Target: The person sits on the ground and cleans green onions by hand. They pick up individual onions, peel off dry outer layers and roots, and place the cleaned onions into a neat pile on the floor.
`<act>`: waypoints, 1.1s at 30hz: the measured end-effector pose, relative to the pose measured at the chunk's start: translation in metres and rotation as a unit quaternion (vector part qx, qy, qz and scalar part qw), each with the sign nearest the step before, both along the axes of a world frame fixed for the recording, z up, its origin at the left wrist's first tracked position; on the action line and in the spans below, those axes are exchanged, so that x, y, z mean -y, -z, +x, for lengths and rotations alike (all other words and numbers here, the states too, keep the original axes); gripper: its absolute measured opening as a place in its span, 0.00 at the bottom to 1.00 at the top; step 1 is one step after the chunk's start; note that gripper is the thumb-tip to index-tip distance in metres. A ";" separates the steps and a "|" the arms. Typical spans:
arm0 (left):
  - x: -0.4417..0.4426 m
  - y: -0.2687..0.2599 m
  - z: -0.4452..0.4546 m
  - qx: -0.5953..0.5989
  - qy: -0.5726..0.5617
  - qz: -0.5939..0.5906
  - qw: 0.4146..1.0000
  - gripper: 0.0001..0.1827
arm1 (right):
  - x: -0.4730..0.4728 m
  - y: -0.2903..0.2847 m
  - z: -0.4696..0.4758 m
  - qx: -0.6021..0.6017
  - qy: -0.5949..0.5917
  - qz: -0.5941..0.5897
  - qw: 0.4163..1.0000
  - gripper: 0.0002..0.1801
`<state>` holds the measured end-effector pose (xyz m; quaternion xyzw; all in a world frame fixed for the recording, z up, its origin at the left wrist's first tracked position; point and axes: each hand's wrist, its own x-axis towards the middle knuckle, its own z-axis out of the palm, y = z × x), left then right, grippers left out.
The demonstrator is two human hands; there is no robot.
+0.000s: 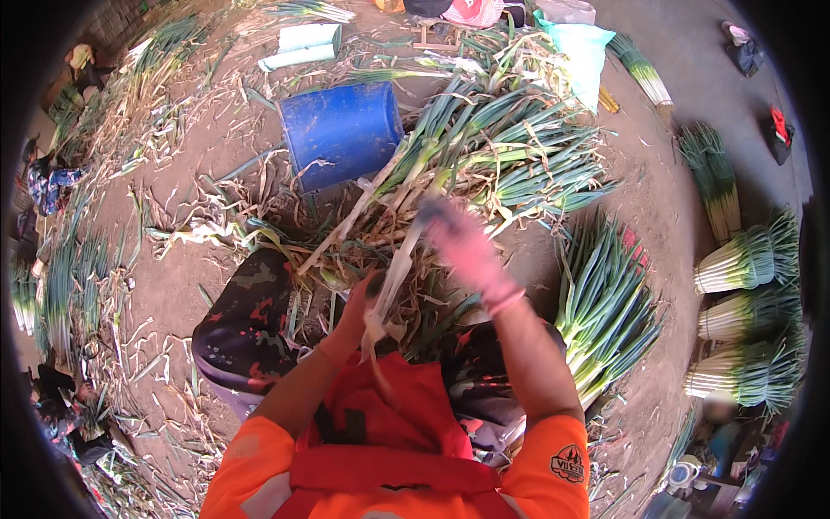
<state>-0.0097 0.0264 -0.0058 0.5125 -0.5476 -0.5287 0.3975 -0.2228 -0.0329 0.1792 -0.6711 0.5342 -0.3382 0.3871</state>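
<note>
My right hand (457,243), in a pink work glove with a dark palm, is blurred. A pale strip of onion leaf sheath (397,276) hangs from its fingers down over my lap. My left hand (353,308), also gloved, is by my left knee, close beside the strip. Its fingers are partly hidden, so what it holds is unclear. Just beyond both hands lies a heap of long green onions (480,146) with dry outer leaves. One pale onion stalk (343,230) points from the heap towards my left knee. A red apron (389,415) covers my lap.
A blue plastic barrel (343,133) lies on its side ahead. Loose onions (603,311) lie by my right knee. Tied onion bundles (739,318) line the right side. Dry leaf scraps (162,363) litter the earth floor. Other people (52,178) sit at left.
</note>
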 end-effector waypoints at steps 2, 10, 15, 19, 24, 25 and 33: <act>-0.015 -0.029 -0.009 -0.006 0.022 -0.018 1.000 0.22 | 0.037 0.013 -0.063 0.082 0.236 -0.032 0.968 0.24; -0.072 -0.079 0.011 0.027 0.067 -0.038 0.997 0.18 | 0.071 0.053 -0.106 0.243 0.419 0.004 0.875 0.24; -0.068 -0.072 0.017 -0.110 -0.015 0.143 0.983 0.19 | 0.054 0.041 -0.085 -0.285 0.416 -0.086 0.860 0.25; -0.049 -0.063 0.014 -0.099 0.006 0.150 0.984 0.19 | 0.033 0.017 -0.041 -0.288 0.175 0.028 0.941 0.21; -0.033 -0.050 0.016 -0.072 0.019 0.192 0.979 0.19 | 0.018 0.022 -0.015 -0.209 0.013 0.009 0.978 0.19; -0.032 -0.053 0.017 -0.108 0.019 0.214 0.971 0.19 | 0.016 0.012 -0.011 -0.192 0.006 0.013 0.981 0.19; -0.010 -0.046 0.007 -0.288 0.024 0.246 0.925 0.18 | -0.012 0.015 0.026 -0.120 -0.176 0.003 0.977 0.16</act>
